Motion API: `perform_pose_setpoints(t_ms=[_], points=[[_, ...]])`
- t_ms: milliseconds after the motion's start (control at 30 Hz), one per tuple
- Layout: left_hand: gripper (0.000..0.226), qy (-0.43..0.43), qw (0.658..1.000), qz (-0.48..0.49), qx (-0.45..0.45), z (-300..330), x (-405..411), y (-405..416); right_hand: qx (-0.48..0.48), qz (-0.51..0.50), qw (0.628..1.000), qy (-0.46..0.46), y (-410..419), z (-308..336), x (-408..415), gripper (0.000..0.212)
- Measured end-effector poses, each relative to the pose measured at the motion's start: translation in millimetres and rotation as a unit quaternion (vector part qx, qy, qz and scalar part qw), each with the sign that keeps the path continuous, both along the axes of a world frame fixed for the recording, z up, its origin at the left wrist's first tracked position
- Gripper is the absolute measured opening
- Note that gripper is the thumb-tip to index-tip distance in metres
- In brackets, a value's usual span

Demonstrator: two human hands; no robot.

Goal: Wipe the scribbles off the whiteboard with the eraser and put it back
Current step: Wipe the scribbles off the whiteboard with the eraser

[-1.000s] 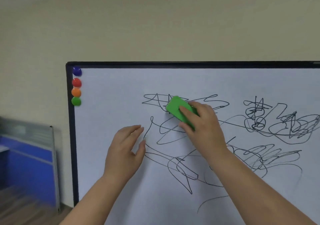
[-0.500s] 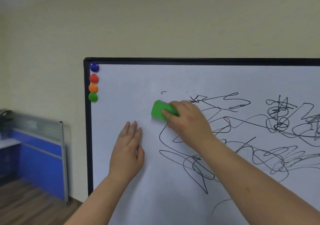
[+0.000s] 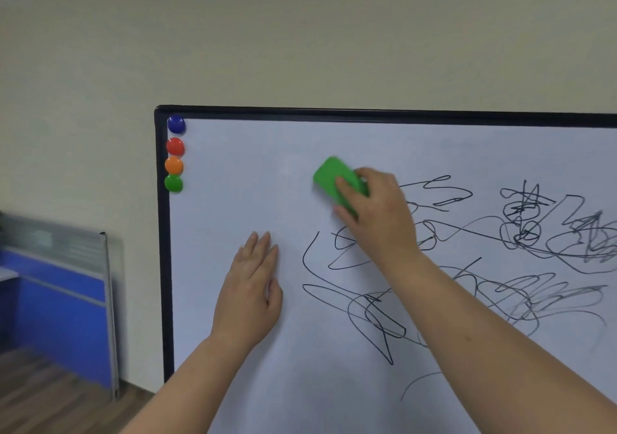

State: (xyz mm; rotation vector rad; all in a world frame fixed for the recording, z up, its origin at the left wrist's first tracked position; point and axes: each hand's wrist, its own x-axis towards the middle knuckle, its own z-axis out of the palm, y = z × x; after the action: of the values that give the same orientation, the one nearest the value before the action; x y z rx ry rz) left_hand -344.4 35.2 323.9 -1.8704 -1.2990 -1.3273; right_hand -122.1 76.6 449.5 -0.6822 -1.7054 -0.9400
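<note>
Wiping scribbles point(image 3: 467, 266) off the whiteboard point(image 3: 233, 200)

Right of the magnets point(image 3: 174, 155), the left hand point(image 3: 248, 296) lies flat, fingers spread; further right, the right hand point(image 3: 377, 216) fingers clamp the green eraser point(image 3: 330, 176): likely light and stiff, best gripped along its long edges

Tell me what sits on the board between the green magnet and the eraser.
Nothing: in the head view the whiteboard is bare white between the green magnet and the eraser, held by the right hand.
</note>
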Motion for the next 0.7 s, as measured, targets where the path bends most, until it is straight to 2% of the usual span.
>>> perform_pose_setpoints(t_ms=[67,100,133,233,267,300,400,467,533,600,667,700], points=[[0.052,0.001,1.000,-0.009,0.004,1.6,2.7,-0.4,-0.006,-0.015,0.997,0.076,-1.1,17.7,1.3,0.044],[0.051,-0.003,1.000,-0.013,0.006,2.4,4.4,-0.2,-0.005,-0.012,0.997,0.078,-2.1,18.4,-3.0,0.045],[0.051,-0.006,1.000,-0.017,0.008,3.1,6.0,-0.1,-0.005,-0.002,0.999,0.044,-2.2,12.3,-8.5,0.047],[0.051,0.006,1.000,-0.019,0.008,1.0,9.5,-0.1,-0.014,0.014,0.989,-0.145,2.4,-29.3,-4.2,0.044],[0.052,0.015,1.000,-0.015,0.007,-0.7,8.2,-0.3,-0.020,0.012,0.987,-0.161,4.3,-36.1,7.6,0.043],[0.052,0.024,1.000,-0.006,0.005,-2.7,6.2,-0.5,-0.025,0.019,0.991,-0.133,6.2,-35.5,21.7,0.042],[0.053,0.030,0.999,0.020,-0.004,-4.5,1.0,-1.5,-0.020,0.008,0.994,0.104,5.0,-9.3,58.0,0.042],[0.052,0.025,0.999,0.021,-0.005,-2.7,3.3,-1.5,-0.029,-0.007,0.983,0.179,0.9,5.9,57.1,0.045],[0.051,0.020,1.000,0.016,0.002,1.2,8.4,-1.2,-0.040,0.006,0.991,0.127,-3.7,-0.8,35.5,0.043],[0.051,0.021,1.000,0.014,0.007,3.1,10.9,-1.1,-0.070,0.035,0.997,-0.012,-5.6,-28.9,18.9,0.031],[0.051,0.021,1.000,0.015,0.007,2.4,8.8,-1.9,-0.045,0.041,0.982,-0.176,-3.7,-57.9,22.4,0.033],[0.051,0.022,1.000,0.018,0.007,0.7,6.2,-1.7,-0.035,0.038,0.977,-0.207,-0.8,-63.1,32.3,0.036]])
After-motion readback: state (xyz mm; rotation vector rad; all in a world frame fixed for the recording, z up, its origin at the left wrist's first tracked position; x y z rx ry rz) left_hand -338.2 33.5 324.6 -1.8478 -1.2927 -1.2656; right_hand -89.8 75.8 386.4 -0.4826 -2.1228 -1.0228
